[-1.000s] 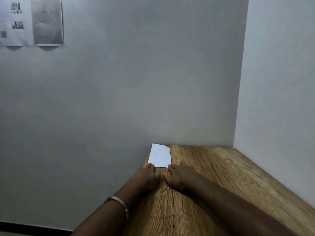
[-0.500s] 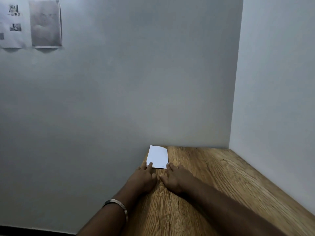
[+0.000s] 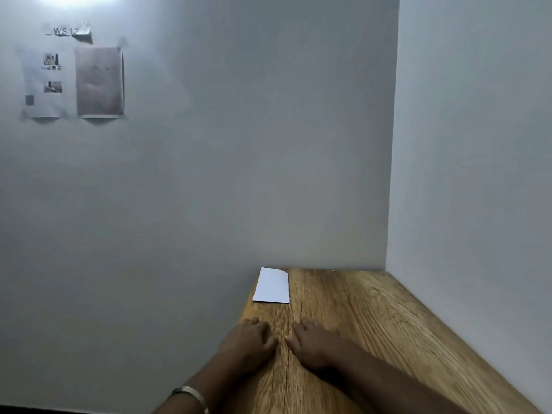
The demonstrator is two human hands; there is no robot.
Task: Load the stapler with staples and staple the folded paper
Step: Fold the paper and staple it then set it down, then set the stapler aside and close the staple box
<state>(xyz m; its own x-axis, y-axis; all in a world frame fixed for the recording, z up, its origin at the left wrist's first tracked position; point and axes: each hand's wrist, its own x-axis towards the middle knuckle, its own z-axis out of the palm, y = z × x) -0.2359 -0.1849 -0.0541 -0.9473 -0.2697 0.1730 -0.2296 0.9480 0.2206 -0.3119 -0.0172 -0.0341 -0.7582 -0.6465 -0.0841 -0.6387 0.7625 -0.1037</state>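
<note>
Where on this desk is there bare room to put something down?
The wood right of the folded paper, out to the side wall, is bare. So is the strip between paper and hands. Only the near-left, under left hand and right hand, is taken.

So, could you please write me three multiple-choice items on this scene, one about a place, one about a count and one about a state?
1. Where does the folded paper lie on the wooden table?
A. At the far left corner, by the back wall
B. Against the right-hand wall
C. Under the right hand

2. How many sheets are stuck side by side on the wall under the small label?
A. One
B. Two
C. Four

3. What is the state of the two hands?
A. Both pinch the paper
B. One holds a stapler
C. Both rest empty on the table, apart from the paper

Answers:
1 A: the paper sits at the table's left edge near the back wall.
2 B: a printed sheet and a grey sheet hang together.
3 C: the left hand and right hand lie palm down, bare wood between them and the paper.
</note>
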